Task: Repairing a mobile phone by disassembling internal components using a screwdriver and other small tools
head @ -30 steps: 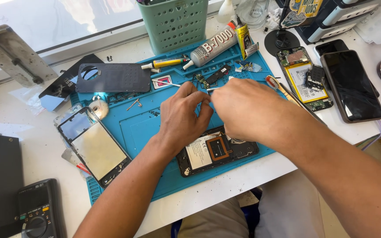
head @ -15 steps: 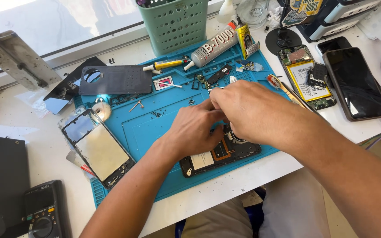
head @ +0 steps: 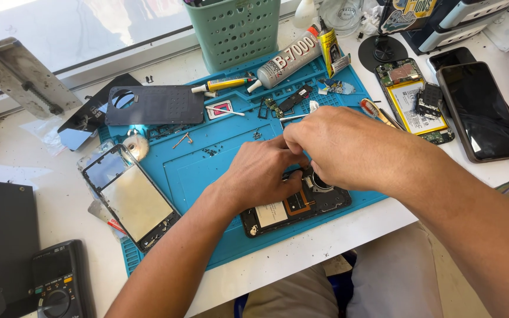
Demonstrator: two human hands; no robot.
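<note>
An opened black phone (head: pixel 278 213) with its inner parts showing lies at the near edge of a blue work mat (head: pixel 207 171). My left hand (head: pixel 260 174) rests on its upper half, fingers curled down and gripping it. Just to the right, my right hand (head: pixel 340 147) touches the left fingertips and pinches a thin metal tool (head: pixel 293 118), whose back end sticks out behind the knuckles. The tool's tip and the spot both hands work on are hidden under the fingers. A round black part of the phone (head: pixel 322 184) shows below my right hand.
A screen frame (head: pixel 131 200) lies left on the mat, a dark back cover (head: pixel 157 105) behind it. A grey glue tube (head: pixel 287 62), small yellow tube (head: pixel 222 85) and green basket (head: pixel 234 29) stand at the back. Two more phones (head: pixel 410 100) (head: pixel 481 112) lie right, a multimeter (head: pixel 57 282) near left.
Both hands have come down and toward me from the middle of the mat onto the opened phone. The camera has also shifted a little.
</note>
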